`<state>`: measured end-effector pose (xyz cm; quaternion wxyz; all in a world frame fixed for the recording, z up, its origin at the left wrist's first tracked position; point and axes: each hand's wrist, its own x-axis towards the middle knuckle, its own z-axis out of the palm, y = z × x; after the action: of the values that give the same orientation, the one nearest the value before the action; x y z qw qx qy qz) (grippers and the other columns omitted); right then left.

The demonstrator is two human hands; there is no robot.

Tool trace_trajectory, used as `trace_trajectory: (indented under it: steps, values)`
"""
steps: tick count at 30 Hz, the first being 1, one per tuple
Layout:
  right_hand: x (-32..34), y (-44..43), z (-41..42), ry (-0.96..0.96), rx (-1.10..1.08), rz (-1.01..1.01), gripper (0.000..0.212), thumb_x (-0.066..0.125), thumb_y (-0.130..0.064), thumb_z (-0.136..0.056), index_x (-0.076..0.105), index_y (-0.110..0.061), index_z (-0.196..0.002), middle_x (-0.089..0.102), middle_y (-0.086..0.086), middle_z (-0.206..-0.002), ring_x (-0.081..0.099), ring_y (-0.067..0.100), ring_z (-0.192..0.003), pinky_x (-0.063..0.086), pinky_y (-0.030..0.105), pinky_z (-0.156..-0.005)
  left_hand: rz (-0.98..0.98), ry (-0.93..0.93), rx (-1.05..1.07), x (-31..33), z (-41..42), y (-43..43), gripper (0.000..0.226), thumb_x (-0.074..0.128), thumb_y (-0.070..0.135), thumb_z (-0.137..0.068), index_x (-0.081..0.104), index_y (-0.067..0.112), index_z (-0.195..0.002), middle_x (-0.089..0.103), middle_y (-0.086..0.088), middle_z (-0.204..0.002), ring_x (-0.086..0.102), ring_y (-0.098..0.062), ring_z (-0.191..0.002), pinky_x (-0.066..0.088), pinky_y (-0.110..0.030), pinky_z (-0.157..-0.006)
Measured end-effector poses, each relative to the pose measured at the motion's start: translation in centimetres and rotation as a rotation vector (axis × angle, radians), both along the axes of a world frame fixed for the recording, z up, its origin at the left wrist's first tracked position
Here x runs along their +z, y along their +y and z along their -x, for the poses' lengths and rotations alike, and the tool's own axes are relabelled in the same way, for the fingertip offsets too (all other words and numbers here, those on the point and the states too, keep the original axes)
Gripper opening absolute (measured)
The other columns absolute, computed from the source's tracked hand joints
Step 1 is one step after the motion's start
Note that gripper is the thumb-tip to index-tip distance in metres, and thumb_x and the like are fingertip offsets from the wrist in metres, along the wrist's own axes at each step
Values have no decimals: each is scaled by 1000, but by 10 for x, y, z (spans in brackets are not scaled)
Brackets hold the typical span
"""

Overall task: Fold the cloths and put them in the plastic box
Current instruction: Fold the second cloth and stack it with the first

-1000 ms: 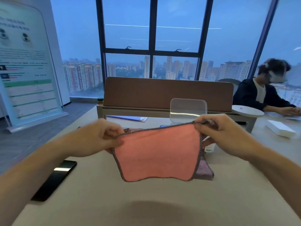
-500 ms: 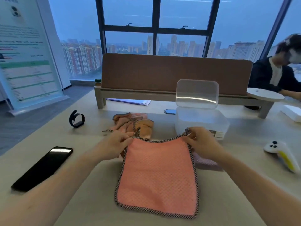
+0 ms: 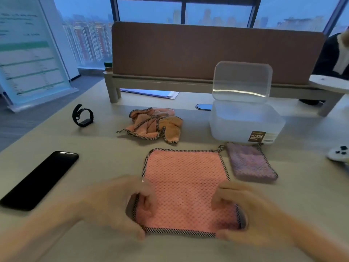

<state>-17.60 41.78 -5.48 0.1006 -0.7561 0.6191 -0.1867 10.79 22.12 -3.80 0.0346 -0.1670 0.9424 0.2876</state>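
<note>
A pink cloth [image 3: 184, 178] with a checked border lies flat on the table in front of me. My left hand [image 3: 120, 205] is at its near left corner and my right hand [image 3: 239, 208] at its near right corner; both are blurred, fingers curled on the cloth's edge. A folded purple cloth [image 3: 250, 163] lies just right of it. A crumpled heap of orange and pink cloths [image 3: 153, 125] sits further back. The clear plastic box [image 3: 245, 121] stands at the back right with its lid [image 3: 242, 81] raised.
A black phone [image 3: 40, 179] lies at the left, a black watch [image 3: 83, 115] behind it. A brown desk divider [image 3: 207, 52] crosses the back. A white controller [image 3: 339, 153] sits at the right edge. Another person's sleeve [image 3: 332, 55] shows at the far right.
The pink cloth went from held up in the air to spread flat on the table. My hands slid from its far corners down to its near corners.
</note>
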Motion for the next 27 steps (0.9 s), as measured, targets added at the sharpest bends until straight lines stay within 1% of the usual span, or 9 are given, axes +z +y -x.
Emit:
trace_trajectory:
  steps: [3,6,10,12,14,17,20,24,27]
  values:
    - [-1,6,-1,36,20,-22,35,79,-50,-73,61,-35,-99,57,-24,-99,56,-3,-92,48,20,-81,-25,82,-55,-5,1,2,17,84,36,-76,71,30,-86,65,14,-91,63,-7,-85,52,-25,-76]
    - [-7,8,0,61,25,12,28,72,-24,-72,61,-32,-96,56,-20,-95,53,-1,-86,50,25,-74,199,124,-78,-13,3,6,9,69,30,-90,62,31,-86,60,16,-85,55,0,-77,40,-12,-67]
    - [-26,21,9,-22,-35,107,44,53,3,-75,61,-26,-107,59,-15,-107,61,7,-95,53,31,-81,314,134,42,-25,-1,11,25,53,10,-85,48,32,-95,52,18,-88,45,4,-81,37,-13,-71]
    - [-34,26,11,-78,-70,156,42,56,9,-80,63,-22,-106,61,-15,-109,63,8,-100,53,29,-85,306,122,67,-27,0,14,28,52,8,-82,43,32,-94,50,16,-86,44,-1,-79,36,-16,-68]
    - [-37,27,11,-136,-100,169,33,65,6,-83,66,-22,-99,65,-15,-103,66,7,-96,55,31,-82,253,132,99,-26,0,14,30,54,7,-79,43,31,-93,50,14,-82,45,-5,-75,37,-19,-65]
    - [-32,23,9,-341,-229,164,11,67,-14,-95,68,-24,-92,70,-9,-87,68,7,-81,57,39,-76,175,187,121,-19,-3,13,35,62,9,-78,46,35,-93,57,12,-81,51,-8,-71,42,-22,-62]
    - [-15,5,12,-579,-329,219,18,65,-14,-97,67,-22,-80,66,2,-71,61,21,-65,50,51,-69,58,333,196,-15,0,9,30,71,13,-89,54,36,-98,66,12,-80,54,-4,-66,43,-17,-61]
    - [11,-36,25,-733,-478,201,27,66,-37,-95,66,-14,-80,60,3,-67,52,16,-64,57,58,-65,-104,504,425,-4,27,-12,5,63,24,-99,59,27,-100,57,3,-63,50,-13,-59,45,-33,-62]
    - [16,-62,40,-688,-645,99,26,65,-33,-97,68,-14,-81,64,9,-69,53,17,-60,59,47,-57,-98,488,588,-2,51,-31,7,61,32,-100,64,25,-100,71,-1,-86,64,-21,-80,46,-31,-72]
